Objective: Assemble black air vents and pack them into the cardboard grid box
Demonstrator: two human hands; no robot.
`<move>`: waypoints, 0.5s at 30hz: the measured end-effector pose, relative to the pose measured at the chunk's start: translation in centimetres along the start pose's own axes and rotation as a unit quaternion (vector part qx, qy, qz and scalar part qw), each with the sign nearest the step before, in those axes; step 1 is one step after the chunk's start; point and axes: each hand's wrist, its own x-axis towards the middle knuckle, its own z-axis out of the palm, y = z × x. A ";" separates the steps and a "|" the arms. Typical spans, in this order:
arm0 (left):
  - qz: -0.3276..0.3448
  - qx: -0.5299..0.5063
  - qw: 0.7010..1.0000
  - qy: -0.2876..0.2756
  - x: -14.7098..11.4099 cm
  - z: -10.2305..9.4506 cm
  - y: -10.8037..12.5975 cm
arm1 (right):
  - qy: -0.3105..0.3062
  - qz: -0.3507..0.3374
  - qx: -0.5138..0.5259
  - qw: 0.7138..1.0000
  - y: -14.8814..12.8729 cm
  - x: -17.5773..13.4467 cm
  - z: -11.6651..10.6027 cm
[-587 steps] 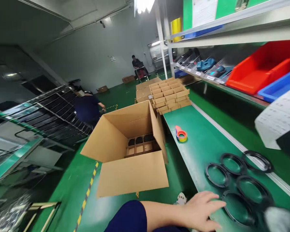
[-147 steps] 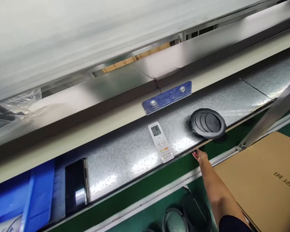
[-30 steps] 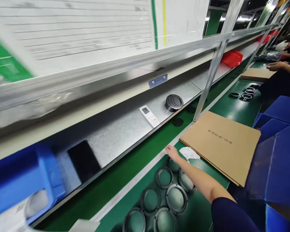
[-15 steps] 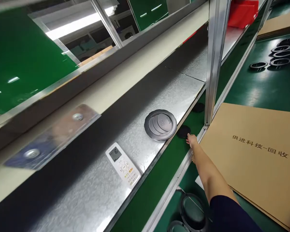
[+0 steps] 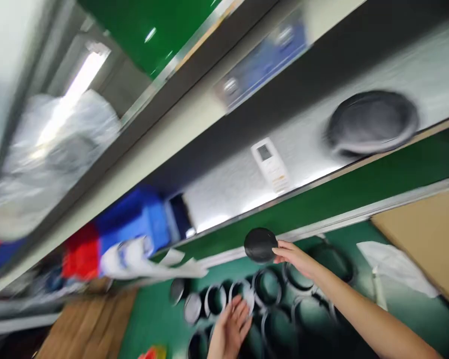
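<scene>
A round black disc (image 5: 260, 245) is pinched at its right edge by my right hand (image 5: 289, 253), held above the green bench. Lower and to the left, my left hand (image 5: 232, 326) is open, palm up, fingers apart, with nothing in it. Behind that hand, several black rings (image 5: 267, 287) lie in rows on the green bench top (image 5: 149, 319). Two smaller round pieces, one dark (image 5: 177, 291) and one greyish (image 5: 192, 307), sit at the left end of the rows. Motion blurs much of the view.
On the metal shelf (image 5: 220, 199) lie a white remote control (image 5: 271, 165) and a large round black vent (image 5: 372, 122). Blue (image 5: 134, 219) and red (image 5: 81, 253) bins stand at left, beside a white roll (image 5: 129, 257). Cardboard (image 5: 426, 234) lies at right, near a white sheet (image 5: 396, 267).
My right hand has picked up the black disc from under the shelf edge and brought it out over the bench. The view has swung left, and my left hand has come into sight.
</scene>
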 end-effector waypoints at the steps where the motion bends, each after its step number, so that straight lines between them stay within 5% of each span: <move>1: 0.018 -0.021 1.000 -0.015 -1.7 -0.8 -0.3 | -0.080 0.020 -0.015 0.996 1.2 -1.7 2.8; 3: 0.038 -0.046 0.994 -0.094 -4.1 -1.7 -0.4 | -0.206 0.051 -0.047 0.976 2.9 -4.5 7.2; 6: 0.029 -0.051 0.977 -0.203 -6.6 -3.1 0.3 | -0.275 0.034 -0.170 0.946 4.6 -6.6 11.9; 9: 0.082 -0.079 0.969 -0.218 -8.9 -5.3 0.3 | -0.178 -0.121 -0.375 0.902 5.0 -7.2 16.2; 12: 0.133 -0.108 0.962 -0.211 -10.7 -7.6 -0.2 | -0.042 -0.287 -0.467 0.835 4.7 -7.7 21.7; 15: 0.153 -0.124 0.955 -0.223 -11.9 -9.7 -0.4 | -0.074 -0.370 -0.512 0.772 5.4 -7.4 27.1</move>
